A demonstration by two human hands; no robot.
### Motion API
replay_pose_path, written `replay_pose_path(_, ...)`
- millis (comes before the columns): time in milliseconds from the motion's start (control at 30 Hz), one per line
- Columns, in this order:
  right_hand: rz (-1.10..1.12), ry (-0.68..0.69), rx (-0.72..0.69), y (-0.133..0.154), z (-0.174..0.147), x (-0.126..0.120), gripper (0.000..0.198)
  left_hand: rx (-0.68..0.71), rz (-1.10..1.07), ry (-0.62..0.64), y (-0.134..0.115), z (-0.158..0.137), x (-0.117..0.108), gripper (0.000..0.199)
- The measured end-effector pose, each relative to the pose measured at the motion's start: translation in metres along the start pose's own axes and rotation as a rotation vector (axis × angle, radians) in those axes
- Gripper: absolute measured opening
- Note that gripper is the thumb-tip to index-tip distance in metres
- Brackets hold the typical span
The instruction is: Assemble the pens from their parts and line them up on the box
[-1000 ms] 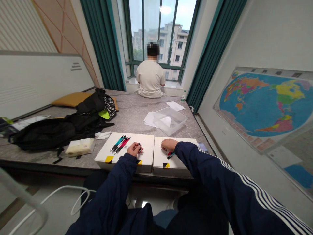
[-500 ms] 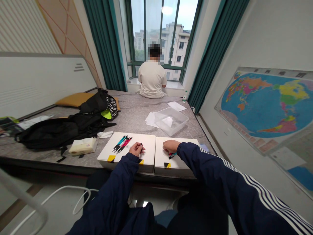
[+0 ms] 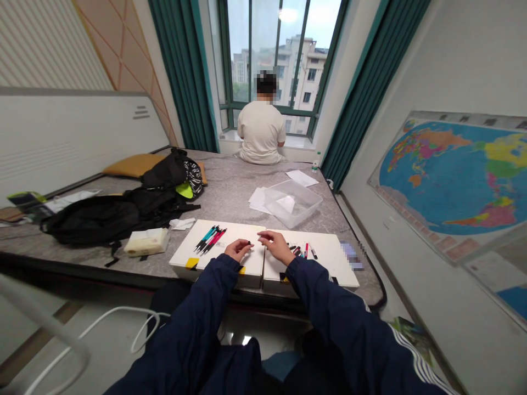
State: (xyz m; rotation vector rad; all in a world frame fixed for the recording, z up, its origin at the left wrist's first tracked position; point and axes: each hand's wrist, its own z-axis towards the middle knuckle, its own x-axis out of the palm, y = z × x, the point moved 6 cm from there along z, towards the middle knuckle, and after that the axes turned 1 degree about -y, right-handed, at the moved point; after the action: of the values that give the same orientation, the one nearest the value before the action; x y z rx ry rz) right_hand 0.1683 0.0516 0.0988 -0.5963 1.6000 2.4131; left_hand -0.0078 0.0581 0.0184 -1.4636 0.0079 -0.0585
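My left hand (image 3: 239, 250) is closed in a pinch above the left white box (image 3: 193, 233). A small dark tip shows at its fingertips; the rest is hidden. My right hand (image 3: 279, 247) reaches in from the right, thumb and finger pinched close to the left fingertips. Whatever it holds is too small to name. Several teal and red pens (image 3: 209, 240) lie side by side on the left box, beyond my left hand. On the right white box (image 3: 335, 269), loose pens and pen parts (image 3: 307, 250) in red, black and white lie beside my right wrist.
A clear plastic bin (image 3: 293, 211) and white papers (image 3: 259, 200) lie behind the boxes. To the left are a tissue pack (image 3: 147, 242) and a black backpack (image 3: 107, 216). A person (image 3: 261, 131) sits by the window, back turned. A blurred phone-like object (image 3: 352, 255) lies at right.
My right hand has left the loose pens on the right box and moved left to meet my left hand. The left hand keeps its pinch. The view has shifted slightly.
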Motion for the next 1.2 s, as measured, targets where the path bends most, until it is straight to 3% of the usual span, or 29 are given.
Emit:
replay_pose_path(100,0.167,-0.141,0.086,-0.005,-0.003,0.026,0.022,0.027,0.031,0.061,-0.003,-0.001,0.002,0.039)
replay_pose_path(200,0.187,-0.166,0.102,-0.006,-0.007,0.039,0.019,0.055,0.089,0.078,-0.006,-0.001,0.001,0.036)
replay_pose_path(567,-0.078,-0.143,-0.008,0.015,-0.014,0.035,0.012,0.065,0.150,0.091,-0.005,0.001,0.000,0.033)
replay_pose_path(667,-0.116,-0.129,-0.061,0.024,-0.019,0.031,0.019,0.079,0.164,0.051,-0.005,0.002,-0.002,0.033)
replay_pose_path(767,-0.146,-0.180,-0.093,0.032,-0.032,-0.002,0.025,0.056,0.144,0.005,-0.001,0.002,-0.003,0.035)
replay_pose_path(933,-0.388,-0.150,0.002,0.025,-0.068,-0.104,0.018,0.033,0.115,0.017,0.001,0.002,-0.003,0.039)
replay_pose_path(1000,-0.567,0.002,0.043,0.014,-0.080,-0.134,0.013,0.040,0.120,0.014,-0.001,0.002,-0.004,0.041)
replay_pose_path(1067,-0.764,0.199,0.058,0.002,-0.091,-0.149,0.010,0.040,0.124,0.006,-0.002,0.001,-0.004,0.042)
replay_pose_path(1200,-1.011,0.551,-0.009,-0.018,-0.105,-0.146,0.013,0.046,0.117,-0.023,-0.004,0.000,-0.004,0.043)
